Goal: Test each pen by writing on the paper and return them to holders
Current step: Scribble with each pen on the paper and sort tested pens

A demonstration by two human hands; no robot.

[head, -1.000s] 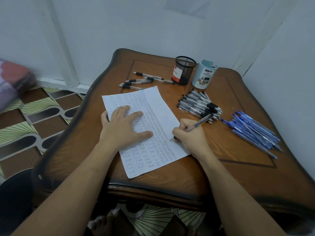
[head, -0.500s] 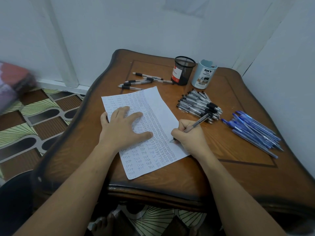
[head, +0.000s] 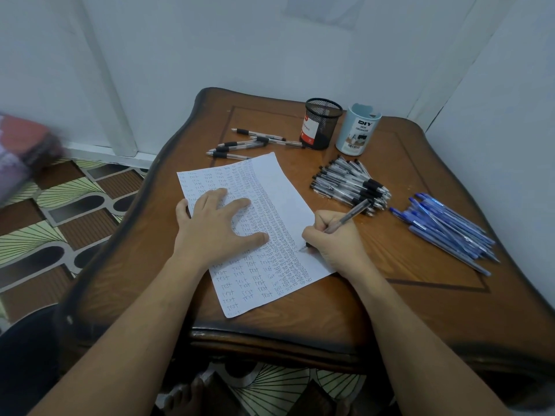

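Note:
A white paper [head: 288, 190] covered with rows of small handwritten words lies on the wooden table [head: 420, 295]. My left hand [head: 216, 229] presses flat on the paper, fingers spread. My right hand [head: 333, 238] grips a black-grip pen [head: 348, 216] with its tip touching the paper's right margin. A black mesh holder [head: 319, 123] and a light blue holder [head: 357, 130] stand at the back of the table. No pen shows above either rim. A pile of black-grip pens [head: 348, 183] and a pile of blue pens [head: 447, 229] lie to the right.
Several loose black-grip pens [head: 249, 142] lie behind the paper, left of the mesh holder. White walls close in behind and to the right. Patterned floor tiles [head: 60, 211] lie left of the table, and a bare foot [head: 183, 397] shows under its front edge.
The right hand has shifted slightly along the paper's right margin with the pen tip down. The left hand stays pressed on the sheet.

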